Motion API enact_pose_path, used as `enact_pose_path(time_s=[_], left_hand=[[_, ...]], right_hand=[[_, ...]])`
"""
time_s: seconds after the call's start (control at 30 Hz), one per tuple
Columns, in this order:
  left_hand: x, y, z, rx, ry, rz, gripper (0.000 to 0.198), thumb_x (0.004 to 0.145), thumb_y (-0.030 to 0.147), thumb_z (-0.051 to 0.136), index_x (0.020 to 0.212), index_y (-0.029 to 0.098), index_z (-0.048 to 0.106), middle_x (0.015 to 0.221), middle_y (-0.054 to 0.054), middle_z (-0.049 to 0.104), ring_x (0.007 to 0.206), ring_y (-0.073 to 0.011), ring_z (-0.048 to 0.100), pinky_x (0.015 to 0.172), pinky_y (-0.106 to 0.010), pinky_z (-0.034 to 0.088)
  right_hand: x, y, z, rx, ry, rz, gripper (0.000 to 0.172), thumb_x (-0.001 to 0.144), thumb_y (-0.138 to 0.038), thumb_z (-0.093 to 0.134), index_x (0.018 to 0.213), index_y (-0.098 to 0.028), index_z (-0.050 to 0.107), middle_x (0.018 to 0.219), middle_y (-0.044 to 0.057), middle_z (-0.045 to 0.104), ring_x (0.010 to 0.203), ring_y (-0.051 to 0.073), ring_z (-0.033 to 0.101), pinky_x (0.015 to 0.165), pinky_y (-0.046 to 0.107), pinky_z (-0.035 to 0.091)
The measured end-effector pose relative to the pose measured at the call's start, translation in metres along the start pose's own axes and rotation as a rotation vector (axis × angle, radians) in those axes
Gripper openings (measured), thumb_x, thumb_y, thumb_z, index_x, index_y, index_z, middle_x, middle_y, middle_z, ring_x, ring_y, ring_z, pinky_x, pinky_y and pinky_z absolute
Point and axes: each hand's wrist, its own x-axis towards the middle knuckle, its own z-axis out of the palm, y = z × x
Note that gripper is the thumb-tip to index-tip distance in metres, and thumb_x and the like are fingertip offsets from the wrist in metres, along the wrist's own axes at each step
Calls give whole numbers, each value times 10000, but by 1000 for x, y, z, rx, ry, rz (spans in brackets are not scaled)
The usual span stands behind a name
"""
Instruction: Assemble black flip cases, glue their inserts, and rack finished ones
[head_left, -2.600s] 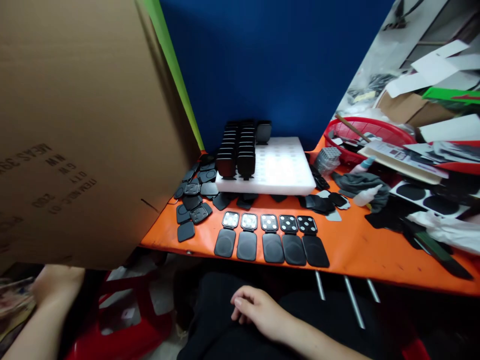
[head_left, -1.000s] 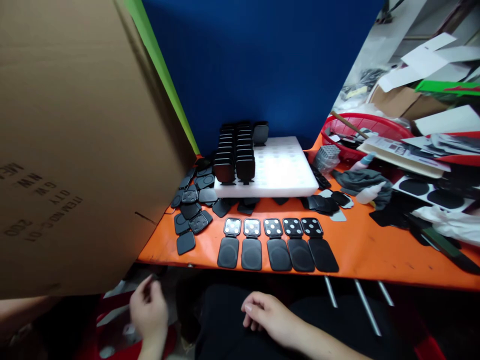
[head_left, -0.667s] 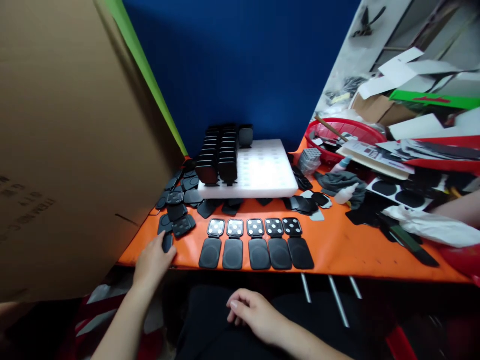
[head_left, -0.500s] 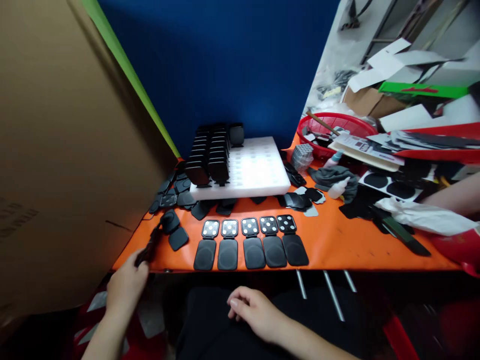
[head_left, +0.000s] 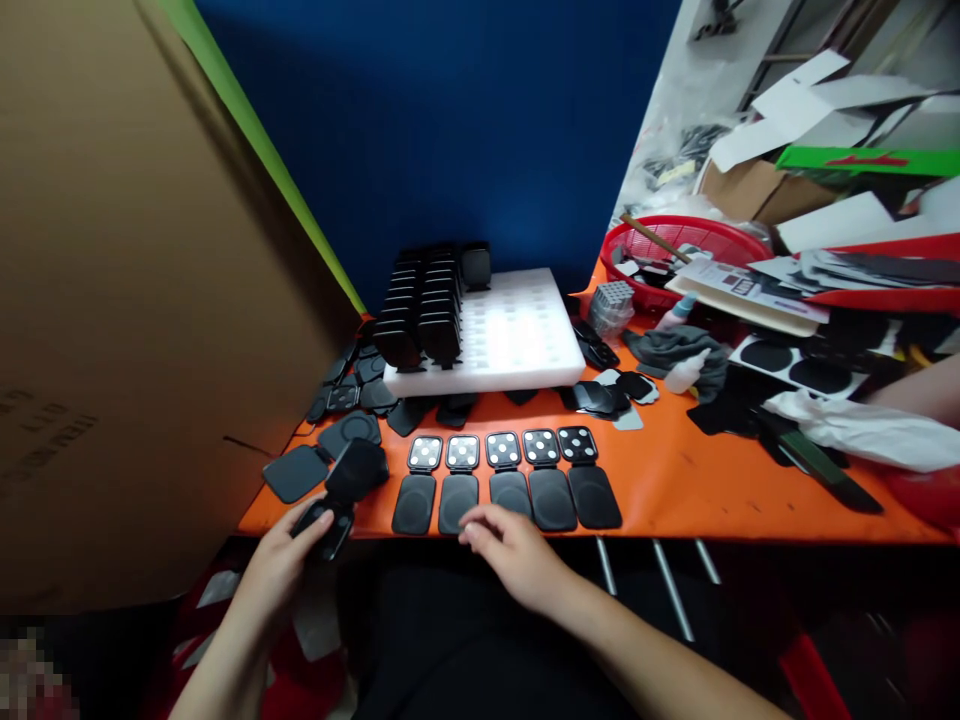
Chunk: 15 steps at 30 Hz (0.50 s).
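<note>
My left hand (head_left: 281,558) grips the lower half of an opened black hinged case (head_left: 341,488) at the orange table's front left edge (head_left: 675,500). Its other half stands tilted above the table. My right hand (head_left: 510,545) hovers at the front edge with fingers loosely curled and holds nothing. It is just below a row of several opened black cases (head_left: 506,475), whose upper halves show white dots. More loose black cases (head_left: 352,385) lie at the left. A white foam tray (head_left: 517,340) behind the row carries rows of upright black cases (head_left: 420,305).
A large cardboard box (head_left: 135,280) walls off the left side. A blue panel (head_left: 465,120) stands behind the tray. A red basket (head_left: 679,245), grey cloth (head_left: 671,350), small bottles, papers and black sheets crowd the right. Another person's arm (head_left: 919,390) reaches in at far right.
My left hand came up from beside the box to the table's left edge and took hold of a black case. My right hand rose from my lap to the table's front edge.
</note>
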Motion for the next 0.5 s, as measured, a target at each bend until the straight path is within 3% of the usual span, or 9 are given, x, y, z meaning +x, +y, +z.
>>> enact_pose_path(time_s=[0.1, 0.13, 0.23, 0.3, 0.4, 0.5], left_hand=[[-24, 9, 15, -91, -268, -119, 557, 626, 339, 757, 1126, 158, 591, 871, -88, 719, 807, -261, 682, 717, -328, 528], [-31, 12, 21, -87, -341, -141, 541, 630, 330, 760, 1119, 161, 602, 888, -90, 718, 829, -263, 678, 734, -329, 524], [-45, 20, 38, -59, -497, -196, 500, 612, 313, 779, 1073, 176, 642, 920, -89, 717, 861, -274, 668, 762, -348, 520], [-52, 24, 43, -62, -566, -228, 471, 600, 313, 786, 1034, 180, 661, 886, -88, 720, 808, -268, 674, 735, -354, 523], [-54, 27, 36, -78, -598, -243, 465, 560, 341, 799, 978, 180, 677, 779, -78, 717, 655, -242, 665, 621, -329, 523], [-38, 25, 18, -37, -387, -201, 534, 518, 383, 800, 1002, 208, 657, 800, -54, 715, 679, -252, 666, 618, -318, 531]], right_hand=[[21, -12, -14, 189, 197, -29, 287, 823, -402, 551, 1022, -199, 582, 1046, 68, 637, 998, 192, 579, 888, 327, 429], [26, -16, -18, 282, 206, -14, 336, 797, -403, 589, 1066, -205, 556, 1087, 67, 621, 1031, 189, 568, 899, 330, 429], [37, -27, -23, 491, 12, 89, 386, 746, -414, 651, 1046, -187, 566, 1004, 55, 640, 915, 186, 613, 815, 337, 479], [39, -30, -26, 527, 14, 97, 340, 728, -412, 670, 946, -162, 598, 887, 38, 650, 794, 175, 625, 731, 322, 507], [39, -27, -36, 601, 314, 75, 307, 729, -386, 678, 934, -179, 581, 875, 19, 643, 729, 151, 622, 621, 273, 521], [36, -20, -52, 759, 449, 135, 259, 781, -361, 636, 955, -197, 535, 861, 18, 647, 702, 140, 644, 574, 243, 518]])
